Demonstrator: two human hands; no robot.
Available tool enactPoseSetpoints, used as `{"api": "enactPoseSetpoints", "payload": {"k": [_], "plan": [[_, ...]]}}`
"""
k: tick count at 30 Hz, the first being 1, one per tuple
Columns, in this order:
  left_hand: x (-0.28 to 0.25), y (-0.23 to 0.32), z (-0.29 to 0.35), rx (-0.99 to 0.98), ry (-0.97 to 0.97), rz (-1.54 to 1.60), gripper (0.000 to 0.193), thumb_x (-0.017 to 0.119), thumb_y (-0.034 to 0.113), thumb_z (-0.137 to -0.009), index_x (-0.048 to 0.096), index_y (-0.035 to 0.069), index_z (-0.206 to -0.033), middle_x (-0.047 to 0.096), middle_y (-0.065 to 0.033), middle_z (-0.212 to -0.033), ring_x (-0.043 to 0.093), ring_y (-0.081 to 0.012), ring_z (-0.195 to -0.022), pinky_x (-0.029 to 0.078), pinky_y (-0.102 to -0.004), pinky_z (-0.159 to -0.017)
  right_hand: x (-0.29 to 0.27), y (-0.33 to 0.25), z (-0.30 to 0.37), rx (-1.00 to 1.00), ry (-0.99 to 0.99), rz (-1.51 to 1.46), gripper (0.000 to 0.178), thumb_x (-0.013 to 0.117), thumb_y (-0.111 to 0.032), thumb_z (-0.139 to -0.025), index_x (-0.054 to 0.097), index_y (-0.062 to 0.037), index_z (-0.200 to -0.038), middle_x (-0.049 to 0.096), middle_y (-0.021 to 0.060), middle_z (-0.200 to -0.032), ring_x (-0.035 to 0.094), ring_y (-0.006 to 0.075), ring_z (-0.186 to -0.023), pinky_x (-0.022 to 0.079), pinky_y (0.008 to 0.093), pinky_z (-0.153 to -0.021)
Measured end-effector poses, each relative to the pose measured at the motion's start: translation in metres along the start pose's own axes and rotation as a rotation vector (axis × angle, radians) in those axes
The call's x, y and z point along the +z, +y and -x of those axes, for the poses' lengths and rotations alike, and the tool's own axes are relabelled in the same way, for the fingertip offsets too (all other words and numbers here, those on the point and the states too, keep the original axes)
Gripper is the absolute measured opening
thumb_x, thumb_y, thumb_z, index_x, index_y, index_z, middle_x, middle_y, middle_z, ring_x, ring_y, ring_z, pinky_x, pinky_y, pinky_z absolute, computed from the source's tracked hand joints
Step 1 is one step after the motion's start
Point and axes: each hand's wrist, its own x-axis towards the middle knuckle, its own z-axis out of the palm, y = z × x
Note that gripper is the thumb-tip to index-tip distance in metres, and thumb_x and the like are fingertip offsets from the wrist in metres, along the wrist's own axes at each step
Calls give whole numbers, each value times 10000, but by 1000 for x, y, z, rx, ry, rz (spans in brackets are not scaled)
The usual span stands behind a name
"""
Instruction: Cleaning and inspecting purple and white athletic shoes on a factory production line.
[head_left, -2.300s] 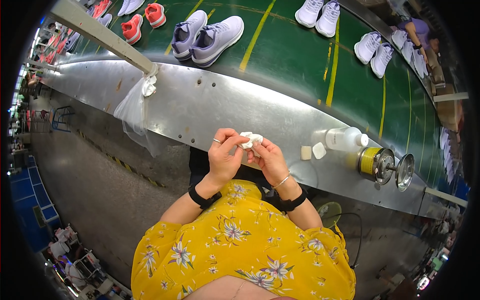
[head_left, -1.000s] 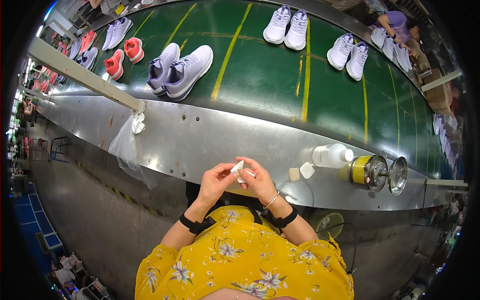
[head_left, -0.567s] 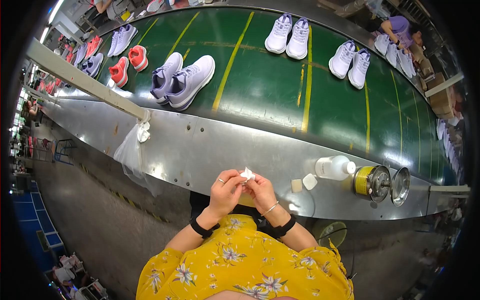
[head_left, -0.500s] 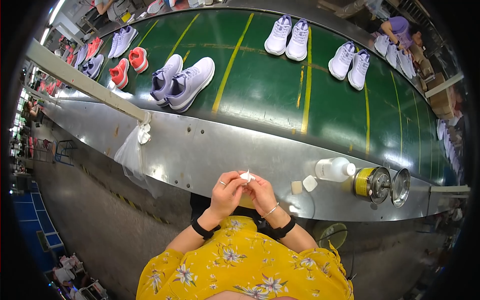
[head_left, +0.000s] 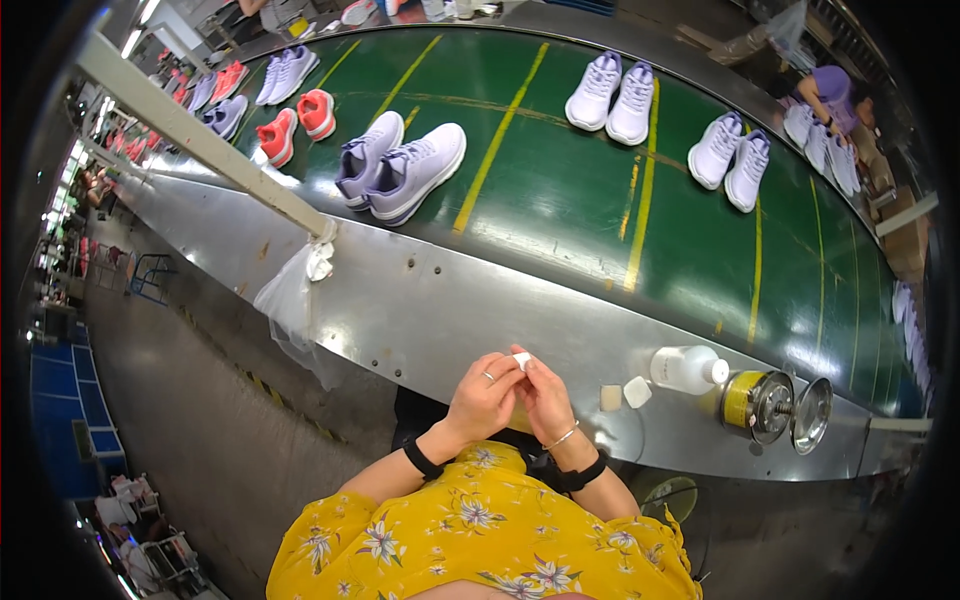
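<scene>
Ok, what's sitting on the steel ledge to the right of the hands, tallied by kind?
Small pale blocks: 2
White plastic bottle: 1
Yellow tin: 1
Round metal lid: 1
Total: 5

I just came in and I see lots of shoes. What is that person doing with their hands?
A person in a yellow flowered top holds a small white piece between both hands, the left hand and right hand pinching it together above the grey metal ledge. On the ledge to the right sit two small pale blocks, a white plastic bottle lying on its side and an open yellow metal tin. Pairs of sneakers, like the pale lilac pair, sit on the green conveyor belt.
</scene>
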Motion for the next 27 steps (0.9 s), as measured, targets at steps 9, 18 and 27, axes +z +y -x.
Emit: {"api": "enactPoseSetpoints", "payload": {"k": [9,18,27], "plan": [[-17,-49,-18,4,6,-99,326,651,-30,-734,681,45,-1051,645,-132,-1112,582,-347,-1093,469,-440,-949,-17,2,-18,-56,49,42,392,497,-143,-1040,492,59,-1375,656,77,-1104,627,125,-903,517,255,-836],[-113,-203,-131,-391,155,-676,720,847,186,-684,556,283,-1335,285,-185,-1536,218,-449,-1417,246,-654,-1081,-51,12,-33,-31,78,116,375,522,-150,-1030,534,58,-1342,680,98,-1053,641,129,-838,532,244,-783],[-150,-311,-189,-713,-287,-602,545,907,277,-606,715,204,-1110,296,-222,-1533,162,-399,-1465,236,-632,-1133,-63,12,-48,-10,147,202,352,532,-129,-1017,564,65,-1308,699,113,-1013,661,139,-767,554,250,-722]]}}
